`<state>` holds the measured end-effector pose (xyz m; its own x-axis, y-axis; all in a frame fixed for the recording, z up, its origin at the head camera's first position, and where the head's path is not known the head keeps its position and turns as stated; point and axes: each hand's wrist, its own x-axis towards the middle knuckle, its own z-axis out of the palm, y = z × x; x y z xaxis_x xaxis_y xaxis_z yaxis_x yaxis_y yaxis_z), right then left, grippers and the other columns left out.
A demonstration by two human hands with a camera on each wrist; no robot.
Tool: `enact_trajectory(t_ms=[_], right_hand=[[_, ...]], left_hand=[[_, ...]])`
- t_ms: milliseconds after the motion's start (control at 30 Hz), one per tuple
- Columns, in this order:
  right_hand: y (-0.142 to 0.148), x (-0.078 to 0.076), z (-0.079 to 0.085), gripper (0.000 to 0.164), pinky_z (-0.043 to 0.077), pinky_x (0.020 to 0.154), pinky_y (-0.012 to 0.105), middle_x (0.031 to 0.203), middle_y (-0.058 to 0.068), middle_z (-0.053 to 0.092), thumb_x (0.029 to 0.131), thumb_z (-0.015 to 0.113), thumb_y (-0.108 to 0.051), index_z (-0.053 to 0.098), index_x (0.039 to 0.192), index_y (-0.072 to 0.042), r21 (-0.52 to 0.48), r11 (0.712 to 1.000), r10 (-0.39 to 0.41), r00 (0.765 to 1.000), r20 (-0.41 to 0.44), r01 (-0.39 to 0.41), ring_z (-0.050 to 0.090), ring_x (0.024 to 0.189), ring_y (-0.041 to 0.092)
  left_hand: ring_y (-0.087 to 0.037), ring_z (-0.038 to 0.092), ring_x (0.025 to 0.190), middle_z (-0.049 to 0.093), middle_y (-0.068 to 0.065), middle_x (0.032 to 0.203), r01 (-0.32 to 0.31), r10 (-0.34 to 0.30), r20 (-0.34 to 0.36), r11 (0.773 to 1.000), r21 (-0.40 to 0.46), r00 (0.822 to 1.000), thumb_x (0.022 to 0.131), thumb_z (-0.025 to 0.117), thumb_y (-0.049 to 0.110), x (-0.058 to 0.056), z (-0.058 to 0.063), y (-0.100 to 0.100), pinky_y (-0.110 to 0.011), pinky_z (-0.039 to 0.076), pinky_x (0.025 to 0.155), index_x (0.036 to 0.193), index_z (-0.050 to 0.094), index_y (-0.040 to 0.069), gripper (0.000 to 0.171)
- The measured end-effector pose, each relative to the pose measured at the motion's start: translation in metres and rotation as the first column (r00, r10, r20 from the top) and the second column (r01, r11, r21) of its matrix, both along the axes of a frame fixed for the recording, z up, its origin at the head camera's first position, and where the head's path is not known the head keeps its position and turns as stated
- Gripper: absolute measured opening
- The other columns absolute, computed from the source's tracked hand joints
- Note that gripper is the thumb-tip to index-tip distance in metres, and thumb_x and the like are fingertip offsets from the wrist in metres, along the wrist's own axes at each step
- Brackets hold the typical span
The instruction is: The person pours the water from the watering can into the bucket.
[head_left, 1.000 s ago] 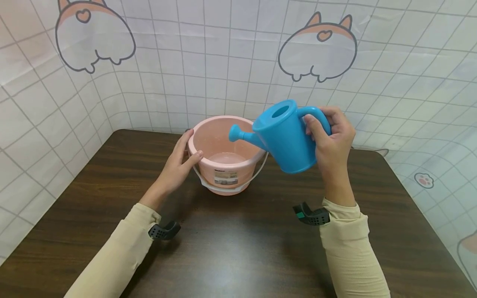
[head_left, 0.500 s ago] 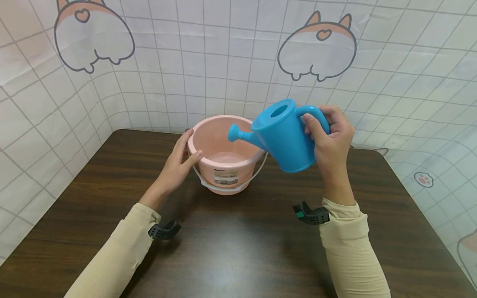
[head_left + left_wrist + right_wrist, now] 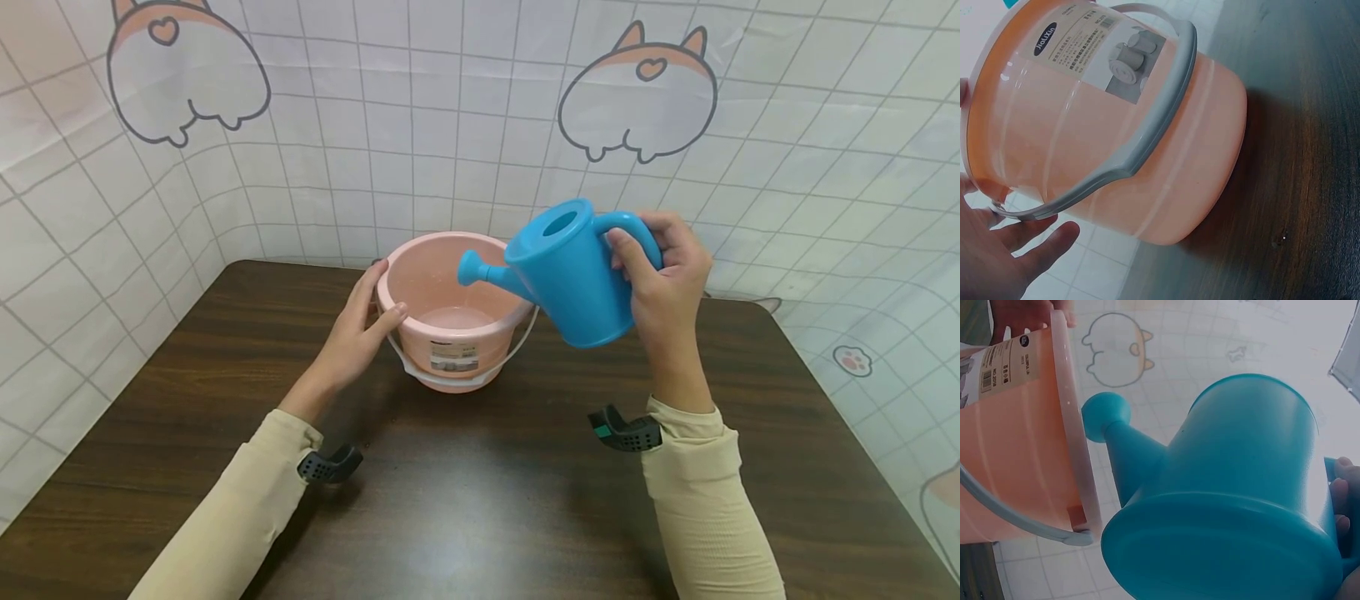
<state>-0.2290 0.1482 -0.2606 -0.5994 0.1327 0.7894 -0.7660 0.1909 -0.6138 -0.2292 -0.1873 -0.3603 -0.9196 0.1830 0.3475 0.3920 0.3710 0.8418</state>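
A pink plastic bucket (image 3: 456,354) stands upright on the dark wooden table, a little clear water seeming to lie in its bottom. My left hand (image 3: 352,340) holds its rim at the left, thumb over the front edge and fingers along the outer side. In the left wrist view the bucket's pale handle (image 3: 1160,119) hangs down across its labelled front. With fingers and thumb curled round the handle, my right hand (image 3: 671,267) holds a blue watering can (image 3: 573,275) in the air. The can tilts left, its sprinkler head (image 3: 470,267) over the bucket's opening; no stream shows.
The dark wooden table (image 3: 480,500) extends in front of and on both sides of the bucket. Behind it hangs a white grid-patterned cloth (image 3: 450,125) with cartoon animal prints. A few small drops (image 3: 393,419) lie on the tabletop near the left wrist.
The watering can and right hand have shifted very slightly left. The left hand and bucket stay practically where they were.
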Motion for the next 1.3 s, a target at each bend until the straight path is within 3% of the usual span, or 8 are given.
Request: enact_trajectory(t_ms=[233,733,967,1300], right_hand=[[0.0001,-0.0004,-0.0007,0.004,0.046,0.062,0.023,0.069,-0.011,0.057,0.091,0.065,-0.008,0.065,0.094,-0.005,0.003,1.000,-0.008,1.000,0.004,0.008,0.054,0.063,0.008],[0.0007,-0.0001,-0.0012,0.003,0.046,0.062,0.022,0.069,-0.012,0.057,0.091,0.065,-0.008,0.065,0.093,-0.005,0.004,1.000,-0.011,1.000,0.001,0.011,0.054,0.063,0.007],[0.0005,-0.0006,-0.0012,0.010,0.046,0.062,0.023,0.068,-0.012,0.057,0.091,0.065,-0.009,0.063,0.093,0.001,0.006,1.000,-0.012,1.000,0.003,0.012,0.054,0.062,0.007],[-0.0008,0.0000,-0.0003,0.007,0.044,0.059,0.022,0.067,-0.011,0.057,0.090,0.066,-0.007,0.064,0.092,0.000,-0.007,1.000,-0.001,1.000,-0.003,0.001,0.053,0.061,0.008]], left_hand=[[-0.032,0.035,0.137,0.017,-0.006,0.161,0.002,-0.002,-0.013,1.000,-0.003,1.000,0.097,0.053,0.022,-0.0002,-0.0001,-0.0002,-0.054,0.032,0.110,0.156,0.019,0.018,0.068],[-0.030,0.033,0.138,0.017,-0.006,0.161,0.008,-0.008,-0.017,1.000,-0.002,1.000,0.096,0.053,0.021,-0.0001,0.0000,0.0004,-0.052,0.030,0.111,0.156,0.019,0.019,0.069],[-0.030,0.033,0.138,0.017,-0.004,0.161,0.005,-0.005,-0.004,1.000,0.002,1.000,0.097,0.053,0.022,-0.0002,0.0002,0.0004,-0.054,0.031,0.111,0.156,0.018,0.020,0.069],[-0.035,0.036,0.136,0.015,-0.006,0.162,-0.001,0.001,0.007,1.000,0.001,1.000,0.096,0.054,0.021,-0.0001,0.0002,0.0000,-0.055,0.035,0.107,0.156,0.017,0.019,0.070]])
